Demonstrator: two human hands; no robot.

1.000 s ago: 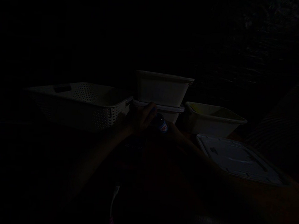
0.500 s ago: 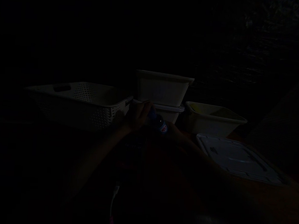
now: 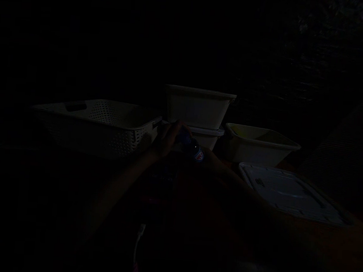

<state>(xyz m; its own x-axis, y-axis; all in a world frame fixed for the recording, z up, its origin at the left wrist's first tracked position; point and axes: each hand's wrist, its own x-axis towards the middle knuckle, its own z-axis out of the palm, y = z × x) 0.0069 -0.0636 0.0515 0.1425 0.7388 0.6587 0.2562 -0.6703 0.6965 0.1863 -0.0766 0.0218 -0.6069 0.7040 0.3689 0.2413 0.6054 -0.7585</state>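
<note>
The scene is very dark. A small dark bottle (image 3: 198, 154) with a blue, white and red label lies tilted between my two hands. My right hand (image 3: 211, 159) is closed round the label end, its fingers mostly lost in shadow. At the upper left end is a blue part (image 3: 184, 137) that looks like a cap, and my left hand (image 3: 169, 135) is closed over it. Whether the cap sits on the neck or apart from it I cannot tell.
A pale perforated basket (image 3: 123, 127) stands at left. Behind my hands a white tub (image 3: 197, 108) is stacked on a lidded tub (image 3: 207, 132). At right are another tub (image 3: 251, 151) and a flat lid (image 3: 289, 193). A white cable (image 3: 137, 240) lies in front.
My left hand has shifted slightly at the bottle's blue end, and its fingers have turned a little. The right hand and bottle have barely moved.
</note>
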